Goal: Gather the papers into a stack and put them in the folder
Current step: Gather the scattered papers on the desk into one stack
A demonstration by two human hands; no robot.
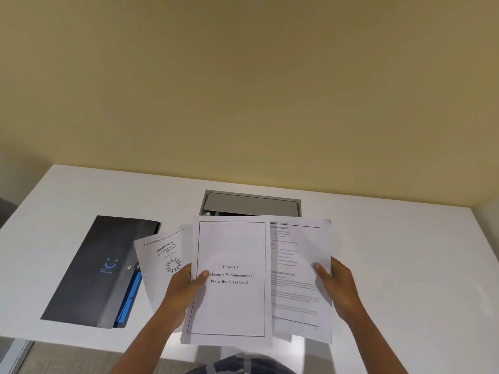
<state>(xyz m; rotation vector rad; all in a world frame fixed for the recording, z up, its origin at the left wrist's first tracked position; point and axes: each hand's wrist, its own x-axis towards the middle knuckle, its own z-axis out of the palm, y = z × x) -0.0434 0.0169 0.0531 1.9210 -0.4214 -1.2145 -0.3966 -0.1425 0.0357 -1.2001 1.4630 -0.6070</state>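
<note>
Above the table [391, 252], fanned papers [229, 292] pinched between left hand [182, 286] and right hand [339, 287], folder [100, 268] lying closed leftward, long axis running away, nearer the left.

The papers [229, 282] are white with black print; the front sheet carries a thin black rectangular border and bold black lettering at its middle, the sheet to its right shows grey lines of text, and the sheet to its left bears a ring of short black dashes. The folder [100, 268] is dark grey to black, marked with a small blue smile-shaped logo, and has a bright blue strip along its right edge. The tabletop [405, 252] is white. The wall [243, 76] behind is pale yellow-beige. A recessed box [251, 203] in the tabletop is grey.
</note>
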